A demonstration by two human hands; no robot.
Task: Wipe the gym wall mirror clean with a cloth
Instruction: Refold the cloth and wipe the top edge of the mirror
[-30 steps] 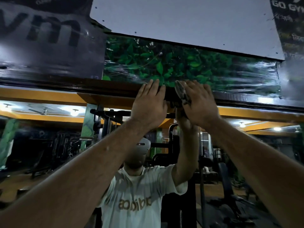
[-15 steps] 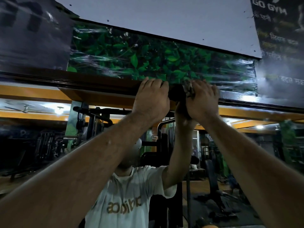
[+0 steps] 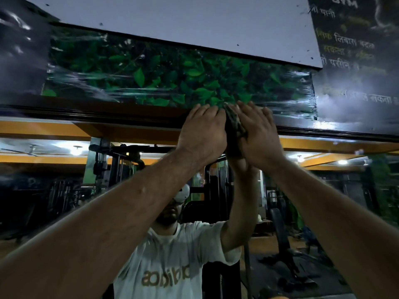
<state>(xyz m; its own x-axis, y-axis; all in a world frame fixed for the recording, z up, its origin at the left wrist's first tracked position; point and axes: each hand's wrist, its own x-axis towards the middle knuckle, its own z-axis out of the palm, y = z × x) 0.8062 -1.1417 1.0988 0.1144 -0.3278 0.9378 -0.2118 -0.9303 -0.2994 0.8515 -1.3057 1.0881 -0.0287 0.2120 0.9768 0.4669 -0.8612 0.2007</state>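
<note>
The wall mirror (image 3: 54,190) fills the lower half of the view, with a dark brown frame (image 3: 108,114) along its top. Both my arms reach up to that top edge. My left hand (image 3: 203,134) lies flat against the frame, fingers fairly straight. My right hand (image 3: 259,134) is right beside it and presses a dark cloth (image 3: 234,126) onto the frame and the top of the glass. The cloth shows only as a crumpled strip between the two hands; the rest is hidden under my right palm. My reflection in a white T-shirt (image 3: 168,262) stands below.
Above the frame runs a glossy green leaf panel (image 3: 162,78), with a white ceiling (image 3: 183,22) over it and a dark poster with lettering (image 3: 354,50) at the right. The mirror reflects gym machines (image 3: 121,165), a bench (image 3: 280,231), orange beams and ceiling lights.
Both hands and the cloth have slid to the right along the mirror's top edge. My left fingers, curled over the frame half a second ago, lie flatter.
</note>
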